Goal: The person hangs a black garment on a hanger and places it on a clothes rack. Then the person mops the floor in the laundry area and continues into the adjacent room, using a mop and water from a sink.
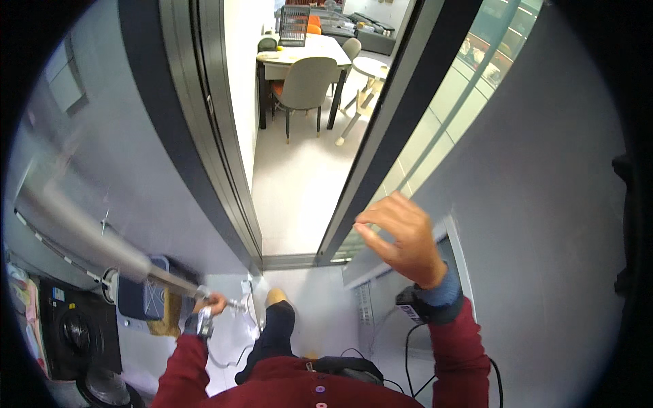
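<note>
At the lower left, my left hand grips a long pale pole near its lower end. The pole slants up to the left, and its thicker far part is motion-blurred, so its exact kind is unclear. My right hand is raised in front of the dark-framed sliding glass door. Its fingers curl toward the thumb, tips almost meeting, and no object shows between them. Whether it touches the door frame cannot be told. A device is strapped to each wrist.
Beyond the doorway floor track stand a grey chair, a dining table and a small round white table. At lower left are a dark basin and a black front-loading washing machine. Black cables hang by my right arm.
</note>
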{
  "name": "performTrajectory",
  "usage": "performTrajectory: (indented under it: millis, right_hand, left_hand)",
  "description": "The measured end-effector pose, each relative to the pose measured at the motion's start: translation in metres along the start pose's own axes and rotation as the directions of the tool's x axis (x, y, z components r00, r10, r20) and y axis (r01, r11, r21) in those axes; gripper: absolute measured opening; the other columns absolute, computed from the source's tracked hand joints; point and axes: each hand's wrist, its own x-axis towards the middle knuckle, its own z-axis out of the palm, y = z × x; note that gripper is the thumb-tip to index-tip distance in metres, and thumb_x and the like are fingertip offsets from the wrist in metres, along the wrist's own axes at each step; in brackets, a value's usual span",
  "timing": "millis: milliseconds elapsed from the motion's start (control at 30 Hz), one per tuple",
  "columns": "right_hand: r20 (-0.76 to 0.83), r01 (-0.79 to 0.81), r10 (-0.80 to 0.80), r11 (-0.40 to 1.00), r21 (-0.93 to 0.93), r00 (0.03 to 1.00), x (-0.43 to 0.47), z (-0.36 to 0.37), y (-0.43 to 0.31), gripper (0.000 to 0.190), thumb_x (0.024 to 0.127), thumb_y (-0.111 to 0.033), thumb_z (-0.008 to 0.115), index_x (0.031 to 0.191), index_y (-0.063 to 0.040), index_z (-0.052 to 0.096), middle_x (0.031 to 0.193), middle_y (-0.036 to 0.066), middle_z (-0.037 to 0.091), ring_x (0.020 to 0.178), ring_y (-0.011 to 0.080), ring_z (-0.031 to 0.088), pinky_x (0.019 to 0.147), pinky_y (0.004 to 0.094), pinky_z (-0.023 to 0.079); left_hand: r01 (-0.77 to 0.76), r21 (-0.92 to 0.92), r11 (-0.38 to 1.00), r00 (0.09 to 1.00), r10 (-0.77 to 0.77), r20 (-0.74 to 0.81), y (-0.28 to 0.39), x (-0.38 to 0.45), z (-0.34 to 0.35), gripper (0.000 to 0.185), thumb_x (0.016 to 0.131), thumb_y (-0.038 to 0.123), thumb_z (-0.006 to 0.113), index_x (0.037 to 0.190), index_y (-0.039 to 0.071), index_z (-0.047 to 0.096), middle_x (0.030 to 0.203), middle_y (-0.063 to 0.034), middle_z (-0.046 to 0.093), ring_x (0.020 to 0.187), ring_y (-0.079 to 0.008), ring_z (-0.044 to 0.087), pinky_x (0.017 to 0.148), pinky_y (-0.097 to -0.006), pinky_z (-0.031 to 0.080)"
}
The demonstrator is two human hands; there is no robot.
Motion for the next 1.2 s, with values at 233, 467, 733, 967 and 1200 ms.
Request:
performTrajectory:
  millis: [233,467,733,967,1200]
  right_hand:
    - [0.046,-0.123,0.118,0.983,0.136,0.992,0.065,0.125,0.105,0.010,0.073,-0.008,0.064,0.082,-0.005,0.062,0.077,0.007,0.059,0.068,0.0186,0.057,0.061,0.0299,0.046]
    - [-0.071,-0.154,0.197,0.904,0.399,0.978,0.176,0.190,0.165,0.015,0.076,-0.003,0.063,0.090,-0.004,0.063,0.081,0.006,0.061,0.066,0.0116,0.055,0.058,0.0226,0.044]
    - [-0.212,-0.059,0.168,0.896,0.440,0.963,0.264,0.203,0.202,0.013,0.076,-0.004,0.063,0.089,-0.004,0.064,0.079,0.006,0.061,0.062,0.0102,0.055,0.055,0.0222,0.044]
    - [-0.287,0.028,0.115,0.893,0.448,0.951,0.305,0.177,0.244,0.014,0.076,-0.004,0.065,0.090,-0.005,0.066,0.081,0.004,0.062,0.063,0.0080,0.055,0.056,0.0209,0.044]
    - [-0.267,-0.003,0.108,0.930,0.367,0.958,0.294,0.166,0.309,0.015,0.074,0.000,0.065,0.088,-0.006,0.065,0.077,0.004,0.063,0.061,0.0085,0.056,0.055,0.0203,0.044]
  left_hand:
    - [0.457,-0.865,0.207,0.847,-0.399,0.352,-0.011,-0.038,-0.070,0.012,0.078,0.015,0.057,0.074,0.004,0.055,0.059,-0.0010,0.051,0.054,-0.0096,0.048,0.049,-0.0274,0.040]
    - [0.479,-0.878,-0.007,0.787,-0.439,0.433,-0.008,-0.051,-0.071,0.010,0.078,0.013,0.055,0.076,0.003,0.053,0.061,-0.0016,0.049,0.055,-0.0098,0.048,0.049,-0.0264,0.041]
    - [0.363,-0.888,-0.282,0.831,-0.333,0.445,-0.014,-0.055,-0.047,0.008,0.079,0.011,0.053,0.079,0.003,0.051,0.063,-0.0023,0.048,0.056,-0.0099,0.048,0.049,-0.0254,0.042]
    - [0.334,-0.877,-0.344,0.837,-0.319,0.444,-0.007,-0.048,-0.030,0.007,0.079,0.009,0.052,0.082,0.002,0.049,0.064,-0.0030,0.047,0.056,-0.0101,0.048,0.050,-0.0244,0.043]
    - [0.270,-0.854,-0.444,0.829,-0.344,0.441,-0.002,-0.057,-0.006,0.007,0.080,0.007,0.050,0.084,0.002,0.047,0.065,-0.0036,0.045,0.057,-0.0102,0.048,0.050,-0.0235,0.044]
